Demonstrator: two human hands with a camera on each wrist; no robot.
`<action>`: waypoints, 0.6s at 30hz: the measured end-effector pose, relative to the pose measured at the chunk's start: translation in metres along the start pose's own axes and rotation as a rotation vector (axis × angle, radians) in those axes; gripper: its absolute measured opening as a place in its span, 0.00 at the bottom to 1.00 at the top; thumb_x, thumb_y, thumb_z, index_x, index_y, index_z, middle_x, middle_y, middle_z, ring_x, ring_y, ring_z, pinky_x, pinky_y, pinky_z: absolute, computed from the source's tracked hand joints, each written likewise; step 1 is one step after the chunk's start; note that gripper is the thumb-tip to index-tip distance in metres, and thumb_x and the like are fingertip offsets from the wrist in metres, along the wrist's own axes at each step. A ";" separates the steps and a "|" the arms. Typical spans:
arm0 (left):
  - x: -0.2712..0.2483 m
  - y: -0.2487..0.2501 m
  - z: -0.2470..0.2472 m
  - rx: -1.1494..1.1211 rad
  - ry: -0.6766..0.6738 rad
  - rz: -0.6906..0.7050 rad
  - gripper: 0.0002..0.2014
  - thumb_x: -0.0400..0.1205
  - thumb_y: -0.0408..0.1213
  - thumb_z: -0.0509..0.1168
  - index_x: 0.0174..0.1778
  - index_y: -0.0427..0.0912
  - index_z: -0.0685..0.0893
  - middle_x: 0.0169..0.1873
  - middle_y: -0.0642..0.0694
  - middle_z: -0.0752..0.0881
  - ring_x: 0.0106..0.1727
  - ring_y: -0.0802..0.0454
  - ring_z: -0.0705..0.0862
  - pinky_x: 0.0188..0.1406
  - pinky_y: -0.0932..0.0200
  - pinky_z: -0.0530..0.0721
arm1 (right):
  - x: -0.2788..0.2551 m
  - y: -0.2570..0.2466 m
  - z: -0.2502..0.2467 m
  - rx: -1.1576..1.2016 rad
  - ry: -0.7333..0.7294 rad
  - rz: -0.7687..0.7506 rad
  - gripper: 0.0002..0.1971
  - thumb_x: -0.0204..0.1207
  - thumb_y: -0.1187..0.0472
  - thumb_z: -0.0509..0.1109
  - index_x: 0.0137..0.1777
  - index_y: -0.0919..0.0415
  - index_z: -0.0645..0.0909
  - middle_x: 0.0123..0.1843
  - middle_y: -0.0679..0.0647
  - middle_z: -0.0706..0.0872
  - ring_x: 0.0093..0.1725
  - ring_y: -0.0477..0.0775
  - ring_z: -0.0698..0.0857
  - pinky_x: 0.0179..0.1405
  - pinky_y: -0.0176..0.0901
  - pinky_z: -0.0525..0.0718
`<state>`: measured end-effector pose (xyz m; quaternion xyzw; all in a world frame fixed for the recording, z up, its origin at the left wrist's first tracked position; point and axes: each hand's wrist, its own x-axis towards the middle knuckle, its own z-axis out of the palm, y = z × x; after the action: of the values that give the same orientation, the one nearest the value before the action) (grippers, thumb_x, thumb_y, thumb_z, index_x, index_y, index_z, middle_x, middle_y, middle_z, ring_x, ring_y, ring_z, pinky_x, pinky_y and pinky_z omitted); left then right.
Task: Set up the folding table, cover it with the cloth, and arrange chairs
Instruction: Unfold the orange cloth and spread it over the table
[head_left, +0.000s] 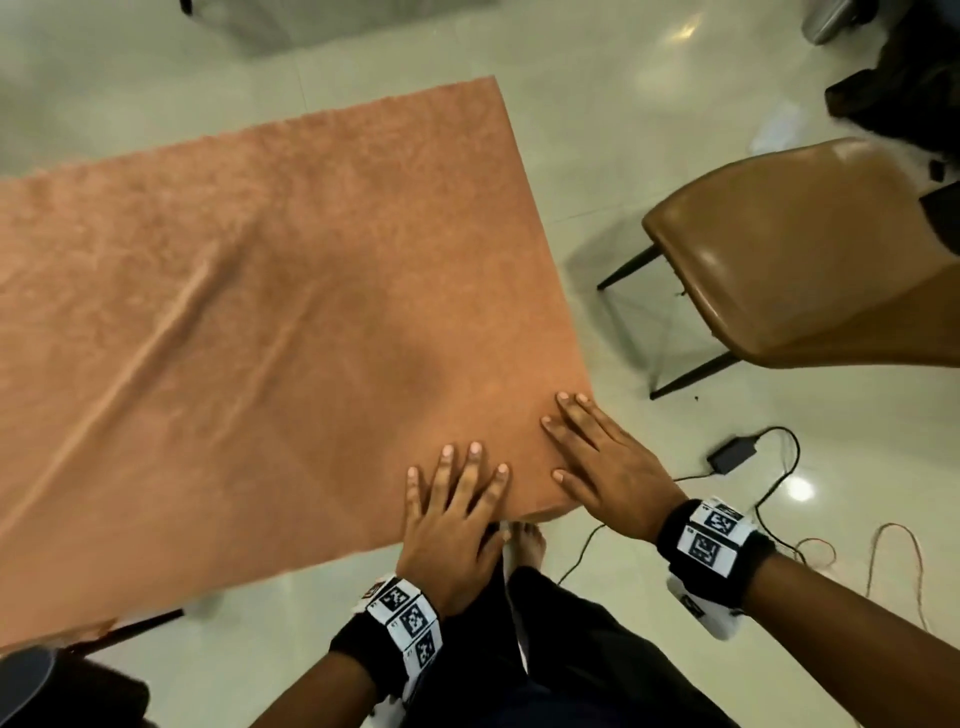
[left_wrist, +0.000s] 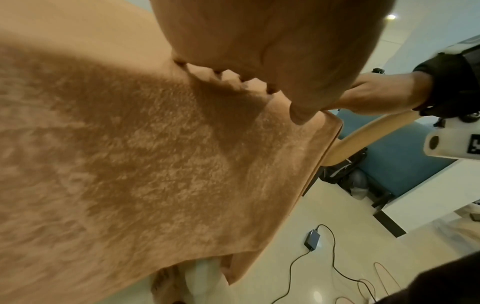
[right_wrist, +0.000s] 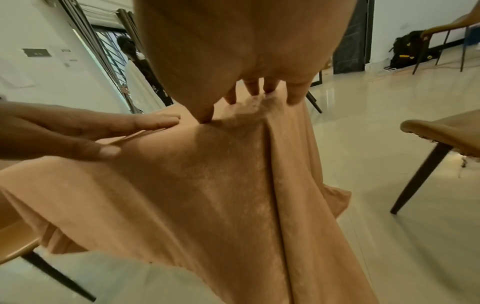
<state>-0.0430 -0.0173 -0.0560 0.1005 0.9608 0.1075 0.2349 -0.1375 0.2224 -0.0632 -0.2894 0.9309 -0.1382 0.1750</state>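
The cloth lies spread over the table, one crease running diagonally. The left hand and right hand rest flat on its near right corner (fingers straight, spread, gripping nothing). A chair stands to the right, apart from the cloth.

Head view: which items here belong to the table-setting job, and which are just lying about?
Belongs to the job:
cloth, pressed flat by left hand and right hand
tan chair

Lying about:
power adapter
black cable
dark bag
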 end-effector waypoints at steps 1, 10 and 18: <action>-0.007 0.001 0.003 -0.010 0.009 0.017 0.32 0.84 0.61 0.53 0.84 0.58 0.59 0.86 0.49 0.52 0.87 0.42 0.49 0.78 0.28 0.49 | -0.009 0.000 0.002 -0.008 -0.005 0.015 0.33 0.85 0.39 0.55 0.85 0.54 0.65 0.89 0.58 0.58 0.88 0.60 0.56 0.84 0.61 0.63; -0.049 -0.087 -0.018 -0.210 0.198 -0.531 0.35 0.81 0.64 0.51 0.85 0.60 0.56 0.87 0.50 0.49 0.86 0.44 0.44 0.81 0.33 0.48 | 0.046 -0.067 -0.026 0.001 0.045 -0.059 0.26 0.83 0.34 0.54 0.73 0.44 0.77 0.77 0.50 0.75 0.75 0.55 0.74 0.70 0.59 0.74; -0.114 -0.177 -0.029 -0.174 0.130 -0.674 0.30 0.80 0.57 0.60 0.79 0.56 0.68 0.80 0.49 0.67 0.78 0.41 0.67 0.69 0.38 0.72 | 0.148 -0.170 -0.012 0.050 -0.103 -0.280 0.28 0.80 0.34 0.56 0.75 0.45 0.75 0.80 0.52 0.72 0.76 0.58 0.73 0.69 0.65 0.77</action>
<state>0.0170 -0.2187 -0.0271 -0.2496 0.9402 0.1115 0.2031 -0.1730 0.0023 -0.0283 -0.4188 0.8674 -0.1692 0.2088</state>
